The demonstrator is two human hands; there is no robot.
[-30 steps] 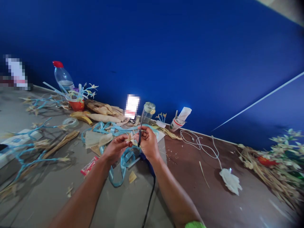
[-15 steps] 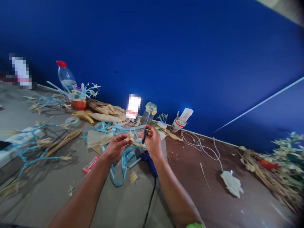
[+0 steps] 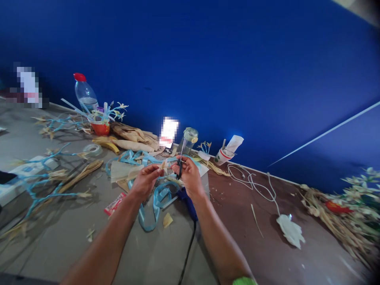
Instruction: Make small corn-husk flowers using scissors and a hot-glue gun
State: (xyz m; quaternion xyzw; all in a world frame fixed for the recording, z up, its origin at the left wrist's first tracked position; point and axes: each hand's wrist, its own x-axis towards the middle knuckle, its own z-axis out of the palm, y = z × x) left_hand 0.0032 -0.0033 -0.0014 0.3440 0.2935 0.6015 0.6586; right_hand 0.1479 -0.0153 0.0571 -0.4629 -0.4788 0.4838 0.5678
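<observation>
Between the thumb and fingers of my left hand (image 3: 146, 180) is a small pale husk flower (image 3: 164, 166). My right hand (image 3: 190, 176) grips a pair of scissors (image 3: 179, 168) by its dark handles, blades pointing up and away. The right fingertips are close beside the flower; whether they touch it I cannot tell. Below my hands lies a loop of light blue ribbon (image 3: 148, 226). A blue glue gun (image 3: 189, 205) with a black cord rests under my right wrist. A loose piece of husk (image 3: 168, 220) is on the table nearer to me.
Blue-wrapped stems with husk flowers (image 3: 38, 194) spread out at the left. Along the blue wall stand a red-capped bottle (image 3: 86, 93), a red cup (image 3: 100, 127), a glass jar (image 3: 188, 140) and a white cup (image 3: 222, 157). A white cable (image 3: 252, 184) lies at the right.
The whole view has shifted slightly. Both hands keep their holds, and the right fingertips look a little closer to the flower.
</observation>
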